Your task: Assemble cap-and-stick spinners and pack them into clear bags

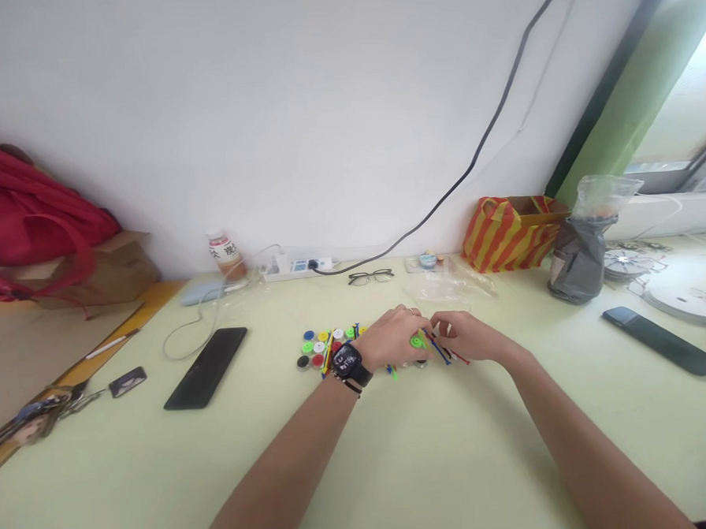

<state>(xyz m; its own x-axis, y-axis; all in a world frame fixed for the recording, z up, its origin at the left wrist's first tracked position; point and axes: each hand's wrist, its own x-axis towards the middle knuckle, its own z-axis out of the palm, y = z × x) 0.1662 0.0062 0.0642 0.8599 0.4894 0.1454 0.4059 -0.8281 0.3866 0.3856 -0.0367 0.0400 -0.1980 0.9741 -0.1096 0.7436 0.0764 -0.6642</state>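
Observation:
Several small round coloured discs (pixel 319 347), in white, red, green, yellow, blue and black, lie in rows on the pale green table. Thin coloured plastic sticks (pixel 328 353) lie across the rows at the left. My left hand (pixel 395 337), a black watch on its wrist, reaches over the middle of the rows and hides many discs. Its bent fingers are by a green disc (pixel 417 342); what they grip is hidden. Fingertips of my right hand (pixel 466 337) close together at the upper end of more thin sticks (pixel 440 348) at the right end, nearly meeting the left fingers.
A black phone (pixel 206 368) lies left, a dark phone (pixel 661 340) right. Behind are glasses (pixel 371 277), a power strip (pixel 297 269), a bottle (pixel 226 257) and clear plastic wrapping (pixel 449 287). A striped bag (pixel 508 236) and grey bag (pixel 578 260) stand back right.

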